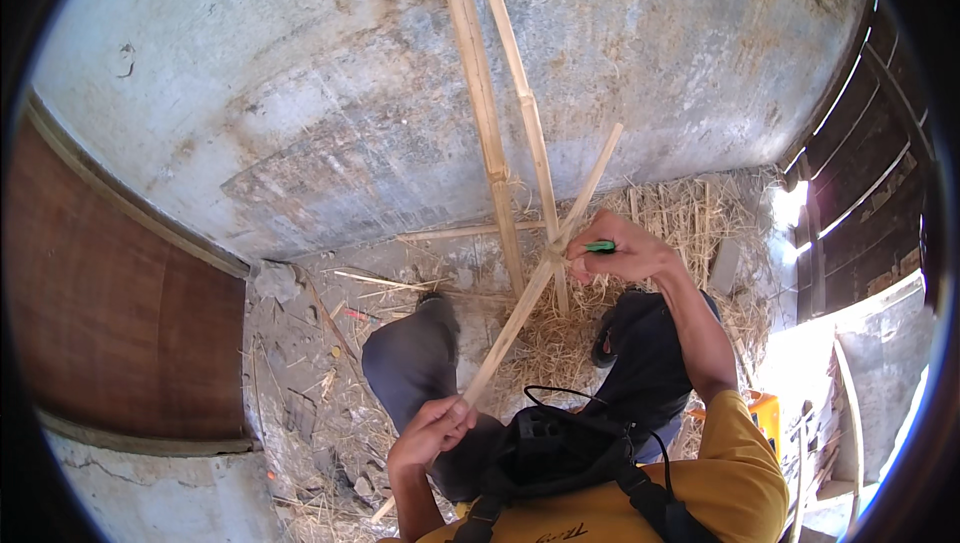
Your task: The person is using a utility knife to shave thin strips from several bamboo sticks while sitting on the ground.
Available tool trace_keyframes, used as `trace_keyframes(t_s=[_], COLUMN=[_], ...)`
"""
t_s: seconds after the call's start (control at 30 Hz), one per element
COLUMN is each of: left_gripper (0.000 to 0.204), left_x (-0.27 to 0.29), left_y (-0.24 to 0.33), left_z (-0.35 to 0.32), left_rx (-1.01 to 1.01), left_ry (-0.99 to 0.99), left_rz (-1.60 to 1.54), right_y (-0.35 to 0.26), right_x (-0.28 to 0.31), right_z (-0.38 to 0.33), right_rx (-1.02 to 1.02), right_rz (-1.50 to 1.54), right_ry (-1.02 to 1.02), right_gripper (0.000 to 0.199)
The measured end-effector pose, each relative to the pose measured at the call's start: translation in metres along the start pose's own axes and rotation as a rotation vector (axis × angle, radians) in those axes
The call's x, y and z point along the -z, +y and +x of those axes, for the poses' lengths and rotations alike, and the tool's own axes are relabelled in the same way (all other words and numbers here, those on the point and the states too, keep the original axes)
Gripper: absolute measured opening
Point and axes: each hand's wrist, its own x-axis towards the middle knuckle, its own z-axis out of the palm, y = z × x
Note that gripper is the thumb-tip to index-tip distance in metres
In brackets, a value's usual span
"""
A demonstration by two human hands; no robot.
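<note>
My left hand (435, 431) is closed round the near end of a split bamboo strip (508, 335), which slants up and away to the right in front of my knees. Farther along this strip, my right hand (622, 246) is closed on a small green object (600, 246), perhaps a handle; its kind is hidden by my fingers. The fingertips of that hand are at the strip's knobby joint. Behind the joint, the strip crosses a thin bamboo pole (528, 103) that leans on the wall. A thicker bamboo pole (478, 83) leans just left of it.
A stained plaster wall (350, 93) rises ahead. Straw and shavings (690, 223) litter the floor between and around my feet. At left stands a brown wooden panel (130, 313), at right dark slatted boards (865, 153). A yellow-orange object (766, 418) sits by my right side.
</note>
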Motion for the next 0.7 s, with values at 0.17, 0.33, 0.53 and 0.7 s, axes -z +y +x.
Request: trace_keyframes(t_s=[0.17, 0.33, 0.53, 0.7], left_gripper=[0.032, 0.031, 0.032, 0.031], left_x=[-0.009, -0.023, -0.028, -0.027], left_y=[0.004, 0.003, 0.003, 0.001], left_z=[0.001, 0.008, 0.015, 0.018], left_rx=[-0.057, -0.139, -0.163, -0.190], left_ry=[0.065, 0.211, 0.278, 0.249], left_rz=[-0.006, 0.107, 0.263, 0.337], right_y=[0.007, -0.002, -0.007, 0.008], right_x=[-0.007, -0.029, -0.053, -0.064], right_z=[0.008, 0.015, 0.020, 0.019], right_rx=[-0.049, -0.169, -0.146, -0.126], right_rz=[-0.136, -0.363, -0.506, -0.515], right_ry=[0.071, 0.275, 0.449, 0.461], right_gripper=[0.010, 0.024, 0.029, 0.030])
